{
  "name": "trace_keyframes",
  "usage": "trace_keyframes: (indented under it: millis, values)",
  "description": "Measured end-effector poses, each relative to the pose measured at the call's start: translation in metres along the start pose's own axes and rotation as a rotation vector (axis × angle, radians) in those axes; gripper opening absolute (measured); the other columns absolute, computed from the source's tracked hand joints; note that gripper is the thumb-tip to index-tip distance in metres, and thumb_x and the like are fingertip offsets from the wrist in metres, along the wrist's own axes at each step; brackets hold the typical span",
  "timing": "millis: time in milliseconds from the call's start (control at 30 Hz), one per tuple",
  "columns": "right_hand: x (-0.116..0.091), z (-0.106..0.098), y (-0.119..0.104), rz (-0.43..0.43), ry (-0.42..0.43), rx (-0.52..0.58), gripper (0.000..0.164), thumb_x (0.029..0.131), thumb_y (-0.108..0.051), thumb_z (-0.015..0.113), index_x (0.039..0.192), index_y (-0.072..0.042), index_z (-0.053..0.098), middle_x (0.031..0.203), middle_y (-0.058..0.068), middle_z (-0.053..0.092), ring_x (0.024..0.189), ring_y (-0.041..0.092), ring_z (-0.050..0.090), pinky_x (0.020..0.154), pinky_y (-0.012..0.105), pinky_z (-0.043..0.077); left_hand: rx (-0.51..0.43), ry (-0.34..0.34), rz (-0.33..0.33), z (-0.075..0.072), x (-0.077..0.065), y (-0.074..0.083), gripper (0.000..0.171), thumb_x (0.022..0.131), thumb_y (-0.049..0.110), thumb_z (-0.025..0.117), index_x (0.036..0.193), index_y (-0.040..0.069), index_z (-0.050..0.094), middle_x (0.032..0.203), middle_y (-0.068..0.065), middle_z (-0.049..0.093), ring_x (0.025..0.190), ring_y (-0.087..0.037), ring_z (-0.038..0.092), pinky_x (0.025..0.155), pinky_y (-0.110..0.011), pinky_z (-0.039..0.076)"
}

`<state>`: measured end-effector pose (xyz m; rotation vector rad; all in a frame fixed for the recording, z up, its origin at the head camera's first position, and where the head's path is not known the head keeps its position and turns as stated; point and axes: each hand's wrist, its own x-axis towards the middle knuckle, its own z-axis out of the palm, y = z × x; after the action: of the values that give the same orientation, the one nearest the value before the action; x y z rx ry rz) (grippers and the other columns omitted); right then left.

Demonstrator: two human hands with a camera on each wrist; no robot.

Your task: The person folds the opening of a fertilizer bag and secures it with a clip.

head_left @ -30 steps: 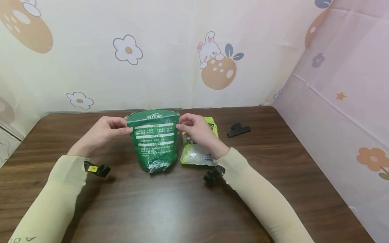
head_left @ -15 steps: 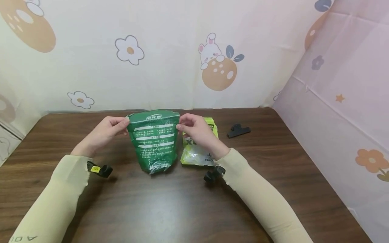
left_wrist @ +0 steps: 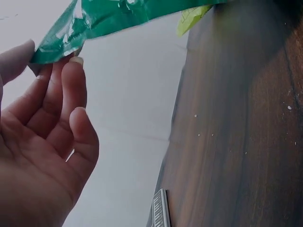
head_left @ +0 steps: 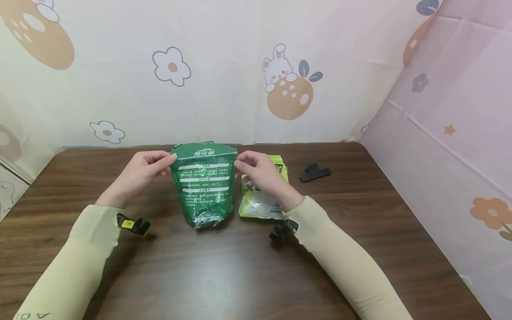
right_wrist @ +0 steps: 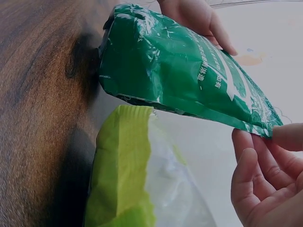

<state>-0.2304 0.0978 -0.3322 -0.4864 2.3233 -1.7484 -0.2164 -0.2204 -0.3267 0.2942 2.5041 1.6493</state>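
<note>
A green bag point(head_left: 206, 186) with white printed lettering stands on the table. At its upper left corner, my left hand point(head_left: 146, 171) pinches the edge between thumb and fingers. The upper right corner is pinched by my right hand point(head_left: 262, 173). In the right wrist view the thumb point(right_wrist: 288, 137) lies over the green bag's point(right_wrist: 165, 66) top corner, with the fingers curled underneath. The left wrist view has the glossy green film point(left_wrist: 113, 19) held at its tip. A yellow-green and clear bag point(head_left: 260, 204) lies beside the green one, partly behind my right hand and wrist.
A black clip point(head_left: 315, 172) lies on the brown wooden table point(head_left: 212, 275), right of the yellow-green bag. Behind the table hangs a patterned cloth point(head_left: 224, 89). A grey ridged strip point(left_wrist: 161, 210) shows at the table's far edge in the left wrist view.
My left hand has moved up along the green bag's left edge to the corner and slightly right. The bag's left corner has shifted a little right; my right hand keeps its hold.
</note>
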Motion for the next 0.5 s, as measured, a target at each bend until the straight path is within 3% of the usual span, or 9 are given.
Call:
trace_keyframes:
  millis: [167, 400, 500]
  values:
    - [0.001, 0.0001, 0.0011, 0.008, 0.021, 0.051, 0.024, 0.105, -0.023, 0.053, 0.109, -0.004, 0.067, 0.095, 0.012, 0.069, 0.1, 0.046, 0.062, 0.073, 0.037, 0.055, -0.035, 0.023, 0.044, 0.0009, 0.0004, 0.0004, 0.04, 0.098, 0.038, 0.064, 0.116, 0.003, 0.069, 0.093, 0.0, 0.073, 0.087, -0.022, 0.065, 0.083, -0.03, 0.051]
    - [0.0023, -0.0012, 0.004, -0.022, 0.053, 0.076, 0.024, 0.105, -0.022, 0.054, 0.109, -0.004, 0.069, 0.093, 0.011, 0.07, 0.098, 0.048, 0.061, 0.072, 0.035, 0.054, -0.046, 0.032, 0.109, 0.0029, -0.0023, 0.0039, 0.028, 0.096, 0.028, 0.069, 0.109, 0.002, 0.071, 0.095, -0.001, 0.073, 0.086, -0.02, 0.066, 0.078, -0.029, 0.053]
    - [0.0015, -0.0015, 0.0038, -0.044, 0.057, 0.061, 0.023, 0.104, -0.022, 0.056, 0.108, -0.005, 0.07, 0.092, 0.01, 0.07, 0.092, 0.04, 0.064, 0.072, 0.036, 0.053, -0.037, 0.034, 0.129, 0.0027, -0.0034, 0.0048, 0.027, 0.096, 0.025, 0.07, 0.108, 0.001, 0.071, 0.095, -0.001, 0.073, 0.086, -0.018, 0.067, 0.078, -0.027, 0.053]
